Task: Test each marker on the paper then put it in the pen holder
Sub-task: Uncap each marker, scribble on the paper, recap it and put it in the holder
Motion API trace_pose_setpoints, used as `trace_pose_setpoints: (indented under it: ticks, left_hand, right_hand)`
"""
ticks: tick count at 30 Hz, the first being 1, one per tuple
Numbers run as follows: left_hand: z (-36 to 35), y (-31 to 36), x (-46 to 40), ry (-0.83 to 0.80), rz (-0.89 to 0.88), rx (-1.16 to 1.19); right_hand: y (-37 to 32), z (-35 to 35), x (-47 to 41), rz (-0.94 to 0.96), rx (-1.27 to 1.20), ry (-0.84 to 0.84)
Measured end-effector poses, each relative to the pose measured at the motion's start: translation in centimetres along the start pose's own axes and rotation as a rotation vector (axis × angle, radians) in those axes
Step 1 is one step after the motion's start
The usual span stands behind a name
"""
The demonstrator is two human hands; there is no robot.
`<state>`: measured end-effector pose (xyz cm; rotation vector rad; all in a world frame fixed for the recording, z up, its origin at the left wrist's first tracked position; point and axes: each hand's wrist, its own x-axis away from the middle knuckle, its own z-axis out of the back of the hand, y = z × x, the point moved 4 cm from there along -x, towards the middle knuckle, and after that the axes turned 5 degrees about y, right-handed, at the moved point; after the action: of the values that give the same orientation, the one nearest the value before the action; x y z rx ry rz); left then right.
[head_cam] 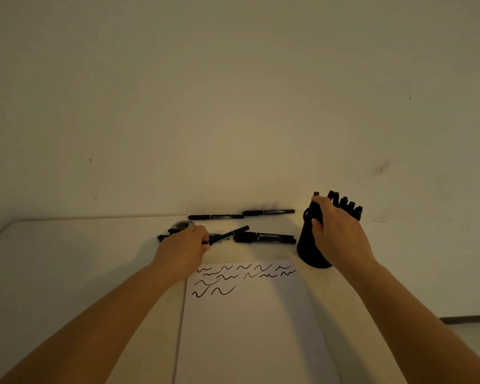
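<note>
I see the bench [67, 259] carrying the paper [249, 328] (wavy test strokes along its top edge). The pen holder [309, 245] stands just right of it; my right hand [335, 231] curls round a marker at its rim. My left hand [183, 250] pinches another marker [229, 235] among the loose markers [263, 237].

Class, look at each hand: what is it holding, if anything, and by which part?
The left hand pinches a slim black marker at its near end. The right hand grips another black marker's barrel over the black cylindrical pen holder.
</note>
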<state>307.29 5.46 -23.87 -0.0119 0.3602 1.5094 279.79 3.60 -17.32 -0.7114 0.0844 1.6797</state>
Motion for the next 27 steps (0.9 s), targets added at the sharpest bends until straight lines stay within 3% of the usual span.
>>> trace_pose_setpoints:
  ticks: [9,14,17,21,24,27]
  left_hand:
    - [-0.1,2.2,1.8,-0.003,0.075,0.38]
    - [0.8,4.1,3.4,-0.005,0.03,0.627]
    - [1.5,5.5,4.4,-0.059,0.028,0.862]
    - [2.0,6.7,5.7,-0.14,0.004,0.962]
    - [1.9,6.9,6.9,-0.188,-0.021,0.906]
    - [2.7,6.2,7.6,-0.074,0.005,0.831]
  right_hand:
    - [0.1,0.0,0.8,-0.062,-0.042,0.03]
    - [-2.6,1.5,2.4,0.135,0.057,0.322]
    - [-5.0,0.8,4.1,0.127,-0.194,0.23]
    - [-7.8,-1.8,6.0,-0.088,-0.726,-0.257]
    - [-8.1,-2.8,6.8,-0.191,-0.869,-0.218]
    - [-7.8,-3.0,7.2,-0.37,-0.984,-0.084]
